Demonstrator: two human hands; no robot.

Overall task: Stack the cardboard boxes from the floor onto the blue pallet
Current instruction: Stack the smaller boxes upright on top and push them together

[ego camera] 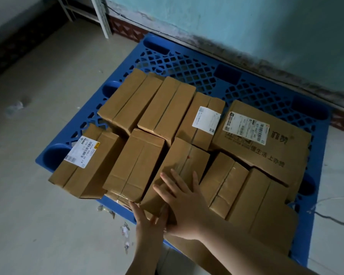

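**Both palms on the front-row box**

We see the right hand [184, 207] spread flat, fingers open, on top of the middle front box [179, 167]. The left hand [149, 221], also open, presses against that box's near end; neither hand grasps it. The box sits on the blue pallet [236, 84] among other cardboard boxes, a labelled box [85, 163] to the left and a large printed box [266, 143] to the right. Paper scraps [125, 233] lie on the floor [38, 215].

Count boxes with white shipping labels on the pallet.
3: near-left box, far-row box right of centre, and the large printed box at right. Labels on hidden faces can't be ruled out.
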